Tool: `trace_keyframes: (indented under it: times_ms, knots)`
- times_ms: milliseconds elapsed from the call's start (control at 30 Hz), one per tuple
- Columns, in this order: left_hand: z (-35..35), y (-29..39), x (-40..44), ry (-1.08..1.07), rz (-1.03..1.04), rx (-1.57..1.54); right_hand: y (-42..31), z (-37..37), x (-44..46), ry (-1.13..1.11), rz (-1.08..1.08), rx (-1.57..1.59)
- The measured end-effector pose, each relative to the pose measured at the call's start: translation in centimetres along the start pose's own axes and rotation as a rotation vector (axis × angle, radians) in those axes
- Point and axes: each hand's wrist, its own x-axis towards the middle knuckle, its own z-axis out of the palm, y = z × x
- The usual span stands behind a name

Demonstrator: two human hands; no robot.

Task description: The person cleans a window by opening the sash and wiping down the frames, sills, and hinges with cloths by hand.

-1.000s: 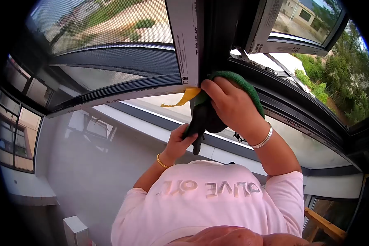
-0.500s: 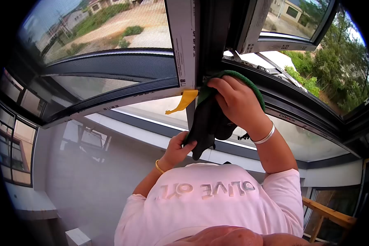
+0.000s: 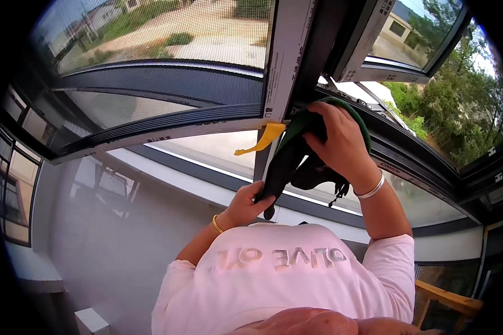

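Observation:
My right hand (image 3: 345, 146) presses a dark cloth with a green edge (image 3: 297, 134) onto the black window frame (image 3: 394, 125), its fingers curled over the cloth. Lower down, my left hand (image 3: 247, 204) grips the hanging black end of the same cloth between thumb and fingers. Ragged dark threads dangle from the cloth below my right wrist. Just left of the cloth, a yellow strip (image 3: 262, 138) hangs from the corner of the screened sash (image 3: 195, 124). What part of the frame the cloth touches is hidden beneath it.
At upper right a window sash (image 3: 369, 70) stands swung outward on its metal arm. White protective film with printed lettering covers the post (image 3: 285, 61). A wooden beam (image 3: 452, 298) is at lower right, a white box-like object (image 3: 92, 322) at lower left.
The view has shifted, so the window and post sit farther right. My right hand stays on the cloth at the frame; my left hand still holds its lower end, slightly lower relative to the frame.

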Motion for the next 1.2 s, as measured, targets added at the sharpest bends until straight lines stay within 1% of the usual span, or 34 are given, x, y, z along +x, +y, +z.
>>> trace_keyframes:
  times_ms: [67,100,200,233,333,400,467,533,567,600,667,733,767,800,833,867,933,967,1000,1067,1133,1200]
  knots:
    - [-0.5,-0.4,-0.7,0.059,-0.029,-0.024,-0.8,0.1,-0.1,0.072,0.096,0.133]
    - [-0.6,-0.4,-0.9,0.117,-0.024,-0.08,-0.7,0.5,0.1,0.04,0.055,0.188]
    - [-1.2,0.1,-0.9,0.136,-0.017,-0.098,-1.0,0.7,1.1,-0.013,0.083,0.191]
    - [-1.2,0.7,-0.7,0.14,-0.034,-0.149,-1.1,0.7,0.9,-0.059,0.054,0.126]
    - [-1.4,0.0,-0.1,0.115,-0.083,-0.161,-0.9,1.0,-0.2,-0.066,0.077,0.096]
    - [-1.1,0.6,0.5,0.089,-0.074,-0.158,-1.0,1.2,-0.8,-0.029,0.069,0.134]
    - [-0.6,0.3,0.9,0.05,-0.074,-0.163,-1.5,1.0,-0.6,-0.063,0.088,0.146]
    - [-0.2,-0.7,1.5,0.084,-0.059,-0.242,-1.7,0.9,0.0,-0.059,0.062,0.087]
    - [0.2,0.8,2.0,0.08,-0.078,-0.261,-1.6,1.2,0.2,-0.027,0.013,0.047]
    - [0.5,0.7,2.3,0.069,-0.046,-0.263,-1.4,1.4,0.5,0.006,-0.036,0.0]
    - [1.6,1.4,2.5,0.1,-0.048,-0.286,-0.9,1.8,1.4,0.044,-0.046,-0.033]
    - [1.8,1.6,2.1,0.113,-0.057,-0.253,-0.3,1.4,1.6,0.032,-0.044,0.021]
    - [1.5,0.9,1.6,0.137,-0.019,-0.261,-0.3,1.8,1.3,0.088,-0.065,0.007]
    - [1.2,0.5,1.0,0.176,-0.029,-0.255,-0.5,2.3,1.2,0.132,-0.046,-0.02]
    - [0.1,-0.7,0.3,0.157,0.008,-0.232,-0.8,2.6,1.3,0.113,-0.041,-0.08]
    - [-0.4,-1.1,-0.2,0.212,0.023,-0.226,-1.0,2.8,1.4,0.089,-0.04,-0.136]
    - [-1.0,-1.4,-0.7,0.279,0.035,-0.289,-1.7,2.3,1.3,0.113,-0.098,-0.165]
    - [-1.0,-1.3,-0.7,0.265,0.041,-0.298,-1.1,2.9,1.2,0.174,-0.141,-0.18]
    - [-0.8,-0.7,-0.6,0.28,0.032,-0.328,-0.8,3.0,1.0,0.171,-0.134,-0.194]
    - [0.8,0.2,0.2,0.283,0.022,-0.367,0.1,2.9,0.2,0.235,-0.245,-0.297]
    - [2.7,1.3,1.2,0.294,-0.011,-0.422,0.8,2.0,-0.6,0.249,-0.196,-0.305]
    - [3.7,1.0,2.0,0.267,-0.02,-0.38,1.8,0.1,-2.5,0.219,-0.114,-0.141]
